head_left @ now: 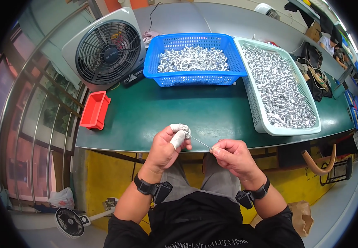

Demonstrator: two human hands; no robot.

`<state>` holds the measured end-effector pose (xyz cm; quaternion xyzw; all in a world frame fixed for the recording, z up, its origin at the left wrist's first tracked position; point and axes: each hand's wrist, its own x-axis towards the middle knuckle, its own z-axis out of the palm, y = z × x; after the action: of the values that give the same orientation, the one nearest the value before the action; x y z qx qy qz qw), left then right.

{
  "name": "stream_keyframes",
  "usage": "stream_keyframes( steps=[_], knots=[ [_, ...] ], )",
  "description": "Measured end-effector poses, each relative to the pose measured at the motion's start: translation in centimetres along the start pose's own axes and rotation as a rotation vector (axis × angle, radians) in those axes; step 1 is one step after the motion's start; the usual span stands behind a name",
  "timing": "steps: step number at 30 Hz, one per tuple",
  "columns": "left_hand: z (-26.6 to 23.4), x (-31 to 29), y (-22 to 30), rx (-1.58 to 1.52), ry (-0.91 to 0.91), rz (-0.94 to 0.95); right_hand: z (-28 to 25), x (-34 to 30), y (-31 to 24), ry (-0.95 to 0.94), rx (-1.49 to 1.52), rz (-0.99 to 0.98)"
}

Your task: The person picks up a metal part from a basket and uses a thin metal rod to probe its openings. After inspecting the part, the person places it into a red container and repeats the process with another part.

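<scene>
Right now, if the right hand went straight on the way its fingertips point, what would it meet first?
Likely the left hand, beyond the thin rod that the right hand pinches; depth is unclear from this view.

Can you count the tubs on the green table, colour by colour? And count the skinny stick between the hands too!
Blue basket: 1
Pale green basket: 1
Red bin: 1
Thin rod: 1
Total: 4
</scene>
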<state>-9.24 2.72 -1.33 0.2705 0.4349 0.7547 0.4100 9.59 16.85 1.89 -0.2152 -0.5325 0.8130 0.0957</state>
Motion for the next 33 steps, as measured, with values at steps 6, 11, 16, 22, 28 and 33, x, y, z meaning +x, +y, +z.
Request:
stream_keyframes(
  steps=[6, 11, 16, 22, 28, 33],
  knots=[
    [1.8, -0.4, 0.4, 0.473, 0.087, 0.23, 0.0, 0.0, -0.4, 0.046, -0.038, 0.037],
    [1.4, 0.5, 0.9, -0.212, 0.018, -0.161, -0.7, -0.2, 0.4, 0.011, 0.047, -0.001],
    [0.7, -0.7, 1.1, 0.66, 0.015, 0.235, -0.7, 1.0, 1.3, 0.041, -0.036, 0.012],
    [0.8, 0.4, 0.7, 0.066, -0.001, -0.082, -1.5, 0.6, 1.4, -0.083, 0.079, -0.05],
    [0.9, 0.2, 0.4, 0.64, -0.024, 0.187, -2.0, 0.7, 1.8, -0.015, -0.065, 0.001],
    [-0.5, -0.9, 1.8, 0.375, 0.03, -0.12, -1.6, 1.5, 2.9, -0.069, -0.151, -0.134]
  ],
)
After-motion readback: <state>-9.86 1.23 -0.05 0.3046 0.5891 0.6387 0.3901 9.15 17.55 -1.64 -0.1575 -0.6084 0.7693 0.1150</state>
